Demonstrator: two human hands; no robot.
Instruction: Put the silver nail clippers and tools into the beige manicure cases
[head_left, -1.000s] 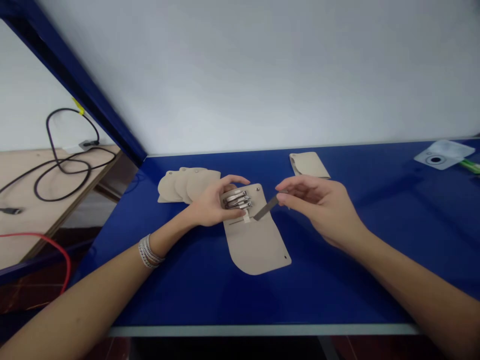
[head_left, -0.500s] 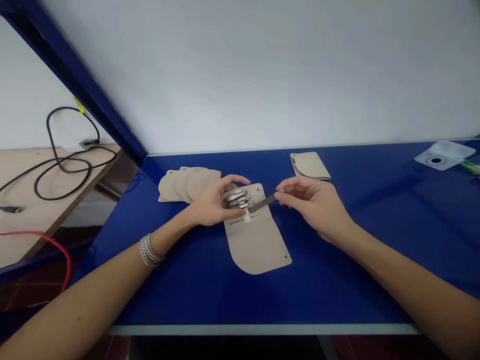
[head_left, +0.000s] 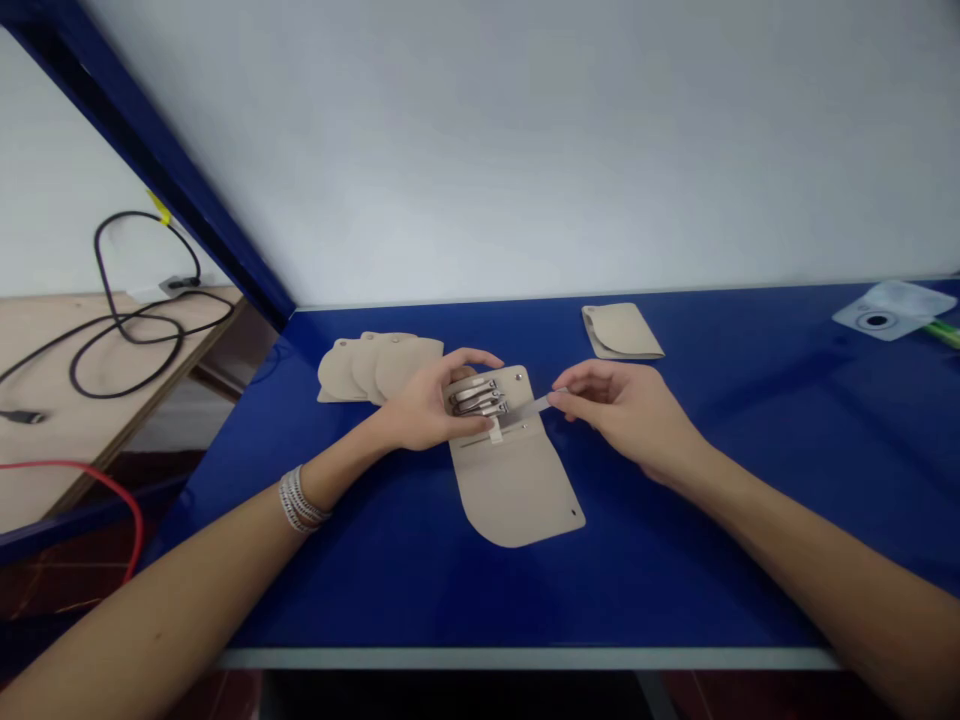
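An unfolded beige manicure case (head_left: 517, 490) lies on the blue table with its rounded flap towards me. My left hand (head_left: 431, 405) grips the case's left side, thumb on the front and fingers behind. Nail clippers (head_left: 480, 397) and other small metal tools sit in its upper part, beside a white strap (head_left: 495, 430). A thin tool (head_left: 517, 430) lies lower, across the case. My right hand (head_left: 615, 400) pinches the outer end of a flat metal nail file (head_left: 536, 407); the file's other end reaches over the case near the strap.
Several beige cases (head_left: 375, 368) overlap at the back left. Another folded case (head_left: 622, 331) lies behind my right hand. A pale translucent packet (head_left: 892, 308) with a dark round spot is at the far right. Black cable (head_left: 150, 330) coils on a wooden surface at left, near a red cable (head_left: 112, 485).
The nail file has moved a little left and down towards the case, and its face now looks brighter. My right hand shifts slightly with it; my left hand keeps its hold.
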